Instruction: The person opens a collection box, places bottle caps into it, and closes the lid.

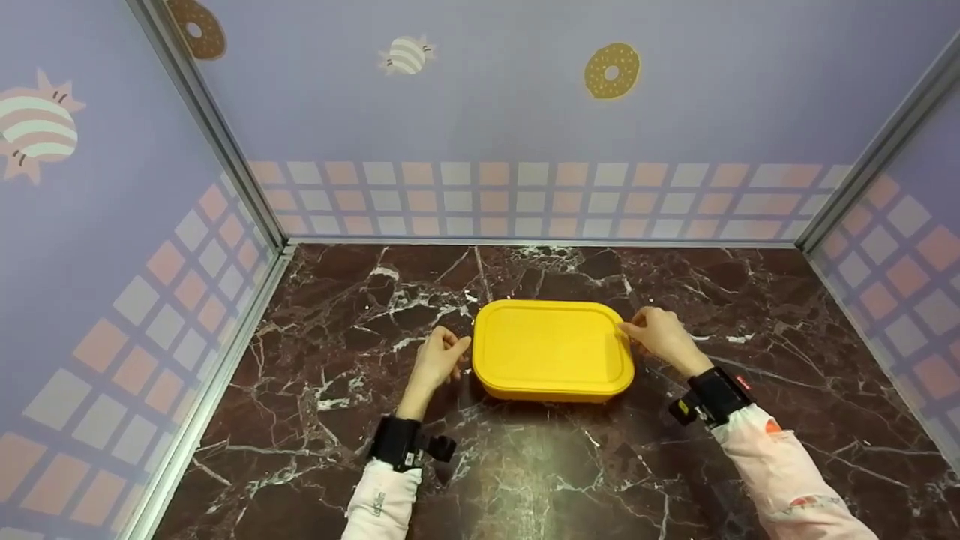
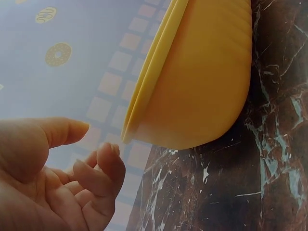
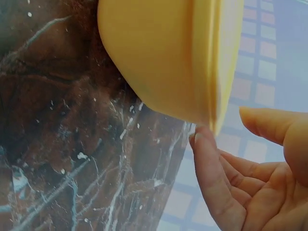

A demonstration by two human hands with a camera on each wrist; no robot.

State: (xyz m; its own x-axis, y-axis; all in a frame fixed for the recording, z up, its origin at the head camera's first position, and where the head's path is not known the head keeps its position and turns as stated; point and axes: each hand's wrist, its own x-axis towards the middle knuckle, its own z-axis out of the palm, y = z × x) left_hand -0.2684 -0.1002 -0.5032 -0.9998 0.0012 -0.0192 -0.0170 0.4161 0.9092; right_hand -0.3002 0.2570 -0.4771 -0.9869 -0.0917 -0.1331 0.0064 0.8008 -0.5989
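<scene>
A yellow rectangular container with a rounded-corner lid (image 1: 553, 345) stands upright on the marble-patterned surface, its lid in place. My left hand (image 1: 441, 356) is just left of it, fingers loosely bent and thumb apart, holding nothing. In the left wrist view a small gap shows between that hand (image 2: 72, 178) and the container's rim (image 2: 144, 91). At the right end, my right hand (image 1: 660, 337) has its thumb tip over the lid's edge. The right wrist view shows the forefinger (image 3: 211, 178) right at the underside of the rim, while the thumb (image 3: 264, 124) stays apart from it.
The dark reddish-brown marbled tabletop (image 1: 337, 450) carries the container. A purple back wall (image 1: 510, 112) with checks and sweets closes off the far side. Side walls stand at left (image 1: 97, 240) and right (image 1: 915, 247). Each wrist wears a black camera strap (image 1: 397, 442).
</scene>
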